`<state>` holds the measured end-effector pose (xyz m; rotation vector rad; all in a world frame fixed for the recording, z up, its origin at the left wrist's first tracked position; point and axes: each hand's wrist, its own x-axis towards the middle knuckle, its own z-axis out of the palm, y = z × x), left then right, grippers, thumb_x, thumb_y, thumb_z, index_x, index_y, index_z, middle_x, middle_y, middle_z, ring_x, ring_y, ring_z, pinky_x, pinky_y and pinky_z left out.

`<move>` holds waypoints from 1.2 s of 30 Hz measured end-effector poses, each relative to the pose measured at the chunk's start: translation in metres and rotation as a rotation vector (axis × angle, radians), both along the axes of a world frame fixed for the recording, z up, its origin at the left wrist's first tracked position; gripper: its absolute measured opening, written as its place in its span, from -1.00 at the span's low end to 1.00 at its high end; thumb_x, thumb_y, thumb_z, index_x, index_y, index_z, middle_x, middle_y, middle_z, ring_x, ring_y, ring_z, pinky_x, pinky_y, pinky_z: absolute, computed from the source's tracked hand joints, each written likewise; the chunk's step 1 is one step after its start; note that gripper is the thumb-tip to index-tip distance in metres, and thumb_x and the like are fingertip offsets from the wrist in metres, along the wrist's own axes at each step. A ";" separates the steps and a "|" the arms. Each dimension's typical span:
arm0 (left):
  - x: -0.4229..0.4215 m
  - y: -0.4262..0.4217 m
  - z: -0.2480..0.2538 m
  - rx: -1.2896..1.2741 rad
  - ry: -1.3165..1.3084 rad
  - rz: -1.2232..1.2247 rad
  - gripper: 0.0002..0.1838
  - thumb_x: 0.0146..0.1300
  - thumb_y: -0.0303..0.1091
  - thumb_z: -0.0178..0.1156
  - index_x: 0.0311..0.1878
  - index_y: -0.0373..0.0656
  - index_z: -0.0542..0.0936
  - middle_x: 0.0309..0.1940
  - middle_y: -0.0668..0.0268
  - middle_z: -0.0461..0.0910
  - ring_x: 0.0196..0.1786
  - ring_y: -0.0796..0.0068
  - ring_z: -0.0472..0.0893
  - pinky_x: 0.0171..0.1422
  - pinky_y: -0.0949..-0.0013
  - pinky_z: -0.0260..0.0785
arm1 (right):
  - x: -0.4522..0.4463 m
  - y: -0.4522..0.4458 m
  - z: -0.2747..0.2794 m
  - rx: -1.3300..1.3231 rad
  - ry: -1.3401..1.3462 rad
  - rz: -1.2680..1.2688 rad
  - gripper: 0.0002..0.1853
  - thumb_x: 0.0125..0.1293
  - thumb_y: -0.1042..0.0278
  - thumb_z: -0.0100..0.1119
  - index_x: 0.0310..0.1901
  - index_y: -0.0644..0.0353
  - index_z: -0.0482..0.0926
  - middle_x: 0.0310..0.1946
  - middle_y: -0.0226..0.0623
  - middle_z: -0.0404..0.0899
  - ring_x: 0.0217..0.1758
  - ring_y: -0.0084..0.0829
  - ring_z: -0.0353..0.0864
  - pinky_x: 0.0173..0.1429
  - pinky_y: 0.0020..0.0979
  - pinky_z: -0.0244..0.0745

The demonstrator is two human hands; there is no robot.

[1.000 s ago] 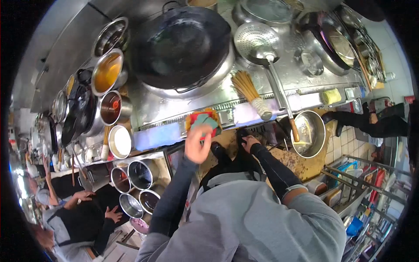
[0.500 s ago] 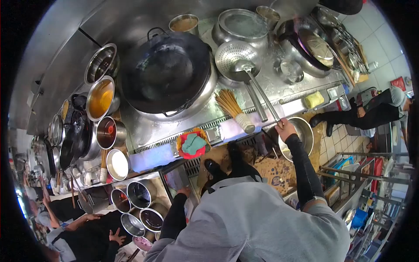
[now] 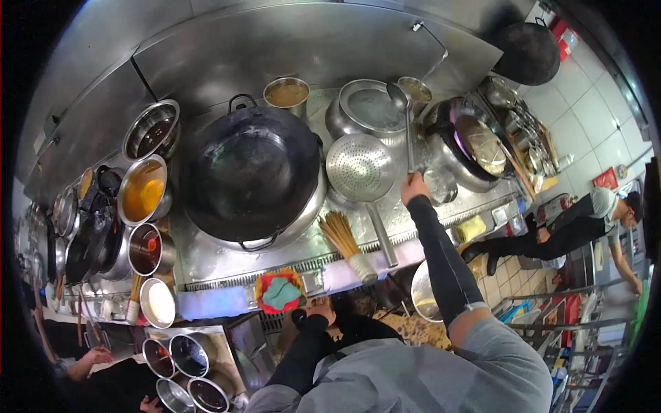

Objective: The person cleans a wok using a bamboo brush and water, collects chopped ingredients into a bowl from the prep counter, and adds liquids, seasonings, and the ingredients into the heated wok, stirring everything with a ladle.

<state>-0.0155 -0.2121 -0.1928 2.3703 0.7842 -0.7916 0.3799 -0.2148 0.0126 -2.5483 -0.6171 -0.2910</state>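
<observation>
My right hand (image 3: 414, 188) is closed on the handle of a metal ladle (image 3: 409, 131), whose bowl is over the right rim of a lidded or water-filled steel pot (image 3: 372, 104). My left hand (image 3: 321, 311) hangs low by the stove's front edge, near the red and green cloths (image 3: 281, 292); its fingers are too small to make out. A perforated strainer (image 3: 359, 167) lies on the stove between the large black wok (image 3: 251, 175) and my right hand. The bamboo brush (image 3: 348, 246) rests below the strainer, at the front edge.
Bowls of yellow liquid (image 3: 144, 189) and red sauce (image 3: 146, 251) stand left. Several pots (image 3: 189, 354) are at lower left, beside a co-worker's hand (image 3: 98, 355). Another person (image 3: 578, 220) is at the right. A second wok (image 3: 475, 141) sits back right.
My right hand has lifted the ladle off the strainer and carried it up over the stove to the rear pot. My left hand has moved from the cloths down to the front edge.
</observation>
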 end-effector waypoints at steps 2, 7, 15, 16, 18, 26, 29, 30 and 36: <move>0.014 -0.003 0.004 -0.093 0.076 0.048 -0.17 0.03 0.00 -0.01 0.32 -0.06 -0.11 0.34 0.22 -0.13 0.32 0.09 0.01 0.29 0.01 -0.03 | 0.038 0.034 -0.021 0.220 0.368 0.013 -0.83 0.13 0.36 -0.08 -0.28 0.26 0.33 -0.58 -0.24 0.42 -0.62 -0.38 0.42 -0.51 -0.34 0.36; 0.014 -0.020 -0.006 -0.125 0.099 0.149 -0.12 0.02 0.07 -0.01 0.33 -0.08 -0.16 0.34 0.23 -0.16 0.32 0.10 0.03 0.31 -0.02 -0.07 | 0.091 0.080 0.053 1.298 2.070 0.287 -0.89 0.03 0.54 -0.15 -0.60 0.18 0.26 -0.69 -0.40 0.27 -0.72 -0.54 0.32 -0.59 -0.52 0.36; 0.038 -0.021 -0.067 -0.151 0.221 0.260 -0.27 0.04 0.06 -0.09 0.27 -0.08 0.08 0.30 0.25 0.02 0.28 0.17 0.15 0.29 -0.14 -0.14 | 0.086 0.132 0.161 1.484 2.105 0.196 -0.70 0.10 0.57 -0.15 -0.11 0.46 0.15 -0.68 -0.43 0.25 -0.68 -0.57 0.29 -0.59 -0.58 0.33; 0.041 -0.014 -0.062 -0.181 0.264 0.221 -0.31 0.04 0.03 -0.10 0.25 -0.08 0.15 0.29 0.23 0.05 0.28 0.17 0.16 0.30 -0.13 -0.14 | 0.089 0.138 0.165 1.482 2.112 0.212 -0.70 0.10 0.57 -0.15 -0.11 0.46 0.15 -0.68 -0.43 0.25 -0.68 -0.57 0.29 -0.59 -0.58 0.33; 0.042 -0.010 -0.052 -0.156 0.186 0.234 -0.37 0.03 -0.02 -0.09 0.20 -0.08 0.23 0.26 0.18 0.12 0.27 0.16 0.16 0.29 -0.11 -0.10 | 0.096 0.147 0.175 1.227 1.993 0.264 -0.96 0.08 0.55 -0.11 -0.45 0.29 0.27 -0.69 -0.45 0.27 -0.69 -0.60 0.29 -0.60 -0.60 0.30; 0.039 -0.014 -0.064 -0.205 0.211 0.104 -0.43 0.03 -0.05 -0.08 0.12 -0.13 0.35 0.20 0.08 0.20 0.24 0.08 0.21 0.28 0.03 0.02 | 0.168 0.104 0.053 -0.127 0.225 0.545 -0.86 0.11 0.34 -0.06 -0.43 0.23 0.37 -0.62 -0.21 0.43 -0.65 -0.35 0.43 -0.58 -0.34 0.34; 0.033 -0.014 -0.054 -0.164 0.112 0.014 -0.41 0.08 0.07 -0.04 0.16 0.00 0.31 0.17 0.12 0.24 0.17 0.11 0.29 0.22 0.17 0.16 | 0.146 0.075 0.027 0.190 0.376 0.317 -0.85 0.13 0.36 -0.12 -0.47 0.23 0.38 -0.70 -0.28 0.37 -0.72 -0.43 0.37 -0.65 -0.35 0.29; 0.030 -0.011 -0.047 -0.218 0.003 0.103 -0.47 0.08 0.05 -0.03 0.11 0.04 0.36 0.11 0.16 0.31 0.14 0.15 0.32 0.17 0.18 0.20 | 0.126 0.064 0.039 0.239 0.555 0.254 -0.87 0.13 0.37 -0.13 -0.47 0.21 0.38 -0.71 -0.31 0.35 -0.72 -0.45 0.35 -0.65 -0.37 0.28; -0.040 -0.017 -0.052 -0.148 -0.236 0.250 -0.67 0.07 -0.08 -0.04 -0.18 0.00 0.55 -0.16 0.10 0.51 -0.06 0.15 0.48 0.04 0.20 0.31 | 0.110 0.043 0.081 1.200 2.056 0.181 -0.88 0.12 0.46 -0.18 -0.55 0.16 0.26 -0.69 -0.45 0.26 -0.74 -0.58 0.27 -0.63 -0.58 0.24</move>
